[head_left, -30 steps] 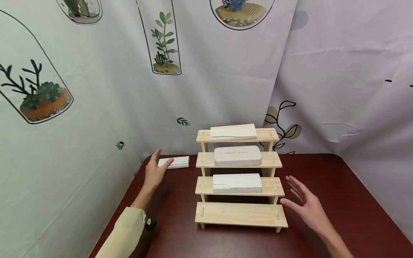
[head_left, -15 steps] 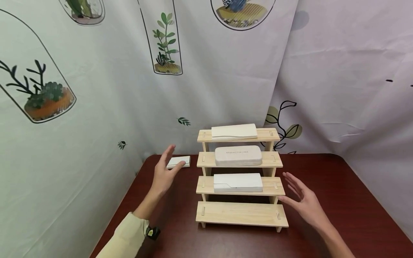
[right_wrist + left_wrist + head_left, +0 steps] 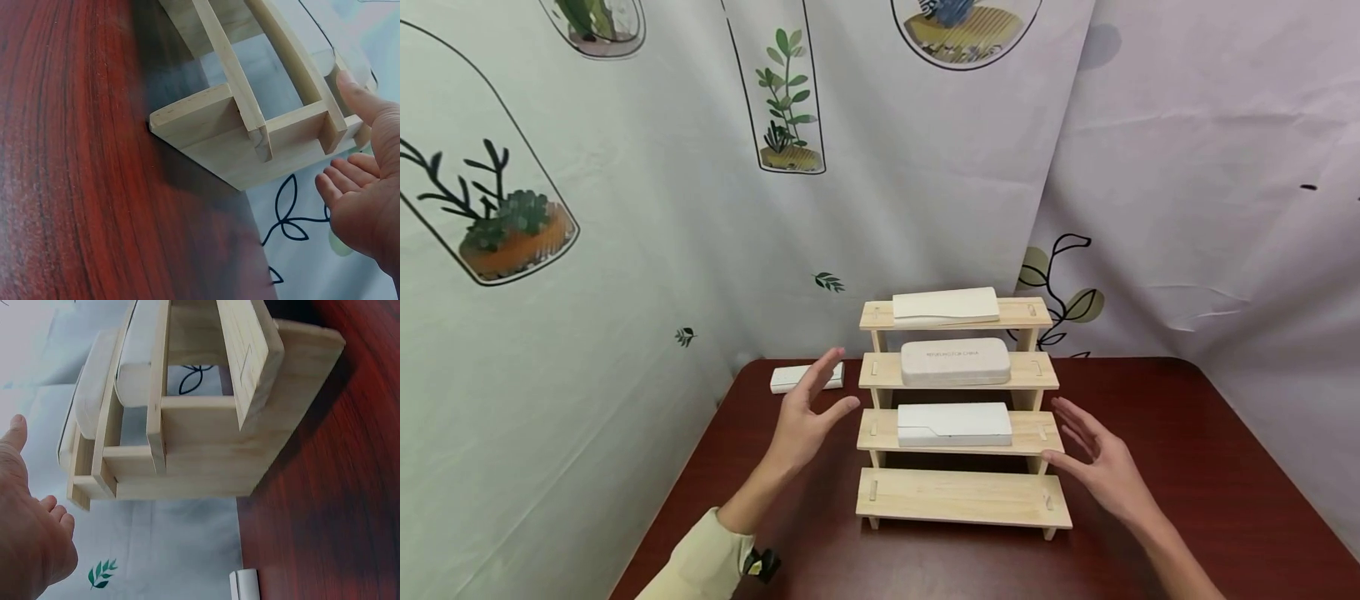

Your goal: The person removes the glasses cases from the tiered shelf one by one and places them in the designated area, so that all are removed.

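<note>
A four-tier wooden stand (image 3: 962, 497) stands on the table. On its top tier lies a flat white case (image 3: 946, 308). The tier below holds a rounded off-white case (image 3: 955, 363) with faint lettering, and the third one down a white flap-front case (image 3: 955, 426). Nothing lies on the lowest tier. To the stand's left is my left hand (image 3: 799, 427), fingers extended and thumb apart, holding nothing. My right hand (image 3: 1108, 473) is at the right side, fingers loosely extended; whether its thumb touches the stand I cannot tell.
A smaller white case (image 3: 786, 379) lies at the table's back left, partly hidden behind my left hand. The dark red table (image 3: 1157, 433) reaches back to a white curtain (image 3: 910, 208) printed with plants.
My left hand has moved right and toward me, away from the small case and closer to the stand. The right hand has shifted slightly left. The cases on the stand stay put.
</note>
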`<state>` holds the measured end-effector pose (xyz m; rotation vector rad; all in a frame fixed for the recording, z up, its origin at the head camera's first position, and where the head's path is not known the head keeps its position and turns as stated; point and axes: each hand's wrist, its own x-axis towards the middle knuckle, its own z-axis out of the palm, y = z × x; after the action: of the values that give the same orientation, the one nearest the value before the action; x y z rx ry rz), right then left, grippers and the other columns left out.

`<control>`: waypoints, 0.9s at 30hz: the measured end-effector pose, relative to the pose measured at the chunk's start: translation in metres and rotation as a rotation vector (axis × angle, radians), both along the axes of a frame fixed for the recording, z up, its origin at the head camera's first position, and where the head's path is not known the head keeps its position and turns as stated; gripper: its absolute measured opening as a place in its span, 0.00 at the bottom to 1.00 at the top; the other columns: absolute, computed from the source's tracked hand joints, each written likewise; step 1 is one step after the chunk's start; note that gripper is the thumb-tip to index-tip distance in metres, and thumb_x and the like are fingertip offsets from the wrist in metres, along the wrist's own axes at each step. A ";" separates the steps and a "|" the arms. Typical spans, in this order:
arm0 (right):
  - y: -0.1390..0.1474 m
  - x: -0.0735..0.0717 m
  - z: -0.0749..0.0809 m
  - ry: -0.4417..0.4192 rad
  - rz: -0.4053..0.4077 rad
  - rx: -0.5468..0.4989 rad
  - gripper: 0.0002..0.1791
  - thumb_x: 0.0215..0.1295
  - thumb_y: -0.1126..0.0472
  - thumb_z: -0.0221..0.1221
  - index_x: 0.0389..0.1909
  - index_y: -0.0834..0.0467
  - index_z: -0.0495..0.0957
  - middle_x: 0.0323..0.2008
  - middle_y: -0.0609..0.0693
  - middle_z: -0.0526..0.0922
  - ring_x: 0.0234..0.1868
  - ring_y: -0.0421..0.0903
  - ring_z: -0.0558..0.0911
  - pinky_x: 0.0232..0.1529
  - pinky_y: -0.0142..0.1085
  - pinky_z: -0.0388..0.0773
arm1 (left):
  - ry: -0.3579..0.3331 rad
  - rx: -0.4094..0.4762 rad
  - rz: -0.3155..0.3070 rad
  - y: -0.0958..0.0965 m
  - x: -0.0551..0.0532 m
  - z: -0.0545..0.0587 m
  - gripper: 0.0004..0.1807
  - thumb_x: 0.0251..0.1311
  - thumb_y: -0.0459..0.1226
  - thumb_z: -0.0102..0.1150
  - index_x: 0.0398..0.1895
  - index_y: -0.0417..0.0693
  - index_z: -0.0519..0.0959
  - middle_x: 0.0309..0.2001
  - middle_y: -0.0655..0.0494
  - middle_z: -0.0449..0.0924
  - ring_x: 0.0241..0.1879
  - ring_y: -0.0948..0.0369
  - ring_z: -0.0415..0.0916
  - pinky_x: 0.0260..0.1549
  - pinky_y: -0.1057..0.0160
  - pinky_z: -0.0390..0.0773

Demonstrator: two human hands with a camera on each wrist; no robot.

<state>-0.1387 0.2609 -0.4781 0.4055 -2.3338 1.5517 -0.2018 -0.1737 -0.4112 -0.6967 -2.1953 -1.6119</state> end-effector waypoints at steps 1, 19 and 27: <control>0.000 0.000 0.000 0.000 -0.001 0.000 0.45 0.64 0.67 0.75 0.78 0.67 0.64 0.73 0.69 0.70 0.67 0.23 0.71 0.63 0.19 0.70 | 0.000 -0.001 -0.010 0.002 0.001 0.000 0.44 0.64 0.32 0.75 0.81 0.55 0.66 0.76 0.57 0.71 0.77 0.58 0.64 0.72 0.69 0.63; -0.004 -0.003 -0.003 0.016 0.014 -0.029 0.44 0.62 0.70 0.75 0.77 0.69 0.65 0.73 0.70 0.70 0.68 0.25 0.72 0.64 0.21 0.70 | 0.003 -0.032 -0.113 0.026 0.012 -0.019 0.35 0.64 0.31 0.75 0.74 0.45 0.74 0.68 0.51 0.80 0.67 0.50 0.78 0.67 0.50 0.75; -0.005 -0.003 -0.005 -0.005 -0.008 -0.009 0.43 0.63 0.67 0.75 0.76 0.69 0.66 0.72 0.70 0.71 0.65 0.21 0.71 0.62 0.22 0.73 | -0.012 -0.056 -0.138 0.034 0.011 -0.026 0.34 0.63 0.32 0.76 0.73 0.45 0.76 0.67 0.51 0.81 0.67 0.49 0.78 0.68 0.51 0.74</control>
<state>-0.1415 0.2555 -0.4832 0.3897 -2.3289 1.5607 -0.1907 -0.1392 -0.4368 -0.8747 -2.2528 -1.6287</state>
